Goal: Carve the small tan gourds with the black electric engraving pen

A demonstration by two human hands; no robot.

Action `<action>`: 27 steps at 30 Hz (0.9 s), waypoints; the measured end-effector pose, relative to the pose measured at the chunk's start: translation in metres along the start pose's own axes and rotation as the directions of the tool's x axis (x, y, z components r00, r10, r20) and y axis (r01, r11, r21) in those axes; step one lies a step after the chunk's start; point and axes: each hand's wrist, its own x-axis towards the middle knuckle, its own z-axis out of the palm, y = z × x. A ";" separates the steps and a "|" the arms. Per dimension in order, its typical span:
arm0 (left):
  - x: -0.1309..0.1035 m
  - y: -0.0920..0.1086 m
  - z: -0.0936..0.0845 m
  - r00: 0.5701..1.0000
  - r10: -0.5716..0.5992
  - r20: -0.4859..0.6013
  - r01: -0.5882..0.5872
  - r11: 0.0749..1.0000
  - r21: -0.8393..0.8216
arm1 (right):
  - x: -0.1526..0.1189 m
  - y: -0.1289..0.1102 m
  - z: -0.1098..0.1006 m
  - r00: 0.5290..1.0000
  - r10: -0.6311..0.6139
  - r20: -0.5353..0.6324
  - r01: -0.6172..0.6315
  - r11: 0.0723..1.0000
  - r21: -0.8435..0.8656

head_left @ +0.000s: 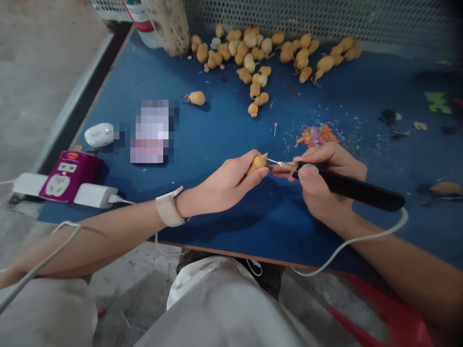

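Observation:
My left hand (226, 185) is closed round a small tan gourd (257, 164), pinched between thumb and fingers with its narrow tip facing right. In my right hand (327, 185) lies a black corded rotary tool (361, 189), gripped like a pen, its thin metal bit (272, 160) at the gourd's tip. I cannot tell how far the bit goes in. A white cord (365, 238) runs from the tool's rear end. Just beyond my right hand is a small heap of orange and purple scraps (318, 136). A loose small bit (275, 129) rests on the blue table (217, 140).
Many small gourds (249, 41) are piled along the back by a perforated metal panel (307, 21). One gourd (197, 98) lies apart. To the left are a blurred-out phone (152, 132), a white case (100, 135) and a purple power socket (68, 176) with chargers. Bottles (166, 24) stand behind.

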 end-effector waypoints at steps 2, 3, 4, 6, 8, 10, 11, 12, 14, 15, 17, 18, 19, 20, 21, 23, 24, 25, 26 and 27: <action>0.000 0.000 0.000 1.000 -0.006 0.000 0.006 1.000 0.009 | 0.001 -0.001 0.001 1.000 -0.009 -0.004 0.009 0.999 -0.033; 0.000 0.000 0.000 1.000 -0.007 0.000 0.007 1.000 0.010 | 0.001 -0.001 0.000 1.000 -0.008 -0.004 0.008 0.999 -0.046; -0.001 0.000 0.000 1.000 -0.007 0.002 0.007 1.000 0.008 | 0.001 0.001 0.000 1.000 -0.010 -0.004 0.010 0.999 -0.051; -0.001 0.000 0.001 1.000 -0.008 0.008 0.008 1.000 -0.005 | 0.000 0.006 -0.002 1.000 -0.012 -0.002 0.012 1.000 -0.023; -0.002 -0.001 0.001 1.000 -0.009 0.013 0.009 1.000 -0.020 | -0.001 0.012 -0.004 1.000 -0.022 -0.015 0.022 0.999 0.046; -0.002 -0.001 0.001 1.000 -0.014 0.015 0.014 0.999 -0.034 | -0.001 0.016 -0.005 1.000 -0.010 -0.008 0.011 0.995 0.101; -0.003 0.000 0.001 1.000 -0.013 0.016 0.013 0.999 -0.039 | -0.001 0.016 -0.005 1.000 -0.001 -0.001 0.002 0.993 0.115; -0.003 0.000 0.002 1.000 -0.011 0.018 0.012 0.999 -0.041 | -0.001 0.016 -0.005 1.000 0.004 0.003 -0.004 0.993 0.116; -0.003 0.000 0.002 1.000 -0.009 0.018 0.009 0.999 -0.034 | -0.001 0.016 -0.004 1.000 0.006 -0.002 -0.006 0.995 0.100; -0.003 0.000 0.002 1.000 -0.006 0.017 0.006 1.000 -0.030 | 0.000 0.015 -0.003 1.000 0.003 -0.004 -0.003 0.995 0.097; -0.002 0.000 0.002 1.000 0.004 0.012 -0.004 1.000 -0.026 | 0.001 0.015 -0.002 1.000 0.001 -0.001 -0.001 0.994 0.109; -0.002 0.001 0.002 1.000 0.008 0.011 -0.008 1.000 -0.029 | 0.001 0.015 -0.001 1.000 0.000 0.004 -0.001 0.993 0.121; -0.002 0.001 0.002 1.000 0.011 0.011 -0.011 0.999 -0.032 | 0.001 0.015 -0.001 1.000 0.001 0.008 -0.002 0.991 0.133; -0.002 0.001 0.002 1.000 0.012 0.011 -0.011 0.999 -0.035 | 0.001 0.015 0.000 1.000 0.002 0.008 -0.003 0.990 0.140; -0.002 0.001 0.002 1.000 0.008 0.014 -0.008 0.999 -0.037 | 0.001 0.016 0.000 1.000 0.000 0.005 -0.001 0.990 0.141; -0.002 0.001 0.002 1.000 0.004 0.018 -0.003 0.999 -0.037 | 0.000 0.016 -0.001 1.000 -0.008 -0.002 0.008 0.991 0.136; -0.002 0.000 0.002 1.000 0.004 0.019 -0.003 0.999 -0.035 | 0.000 0.016 -0.001 1.000 -0.011 -0.001 0.011 0.992 0.130; -0.002 0.000 0.002 1.000 0.006 0.019 -0.005 0.999 -0.033 | -0.001 0.016 -0.002 1.000 -0.013 0.000 0.013 0.992 0.122; -0.002 0.000 0.002 1.000 0.012 0.019 -0.011 0.999 -0.032 | -0.001 0.017 -0.002 1.000 -0.016 0.002 0.015 0.993 0.115; -0.002 0.000 0.002 1.000 0.018 0.017 -0.018 0.999 -0.031 | -0.001 0.018 -0.003 1.000 -0.019 0.006 0.018 0.994 0.111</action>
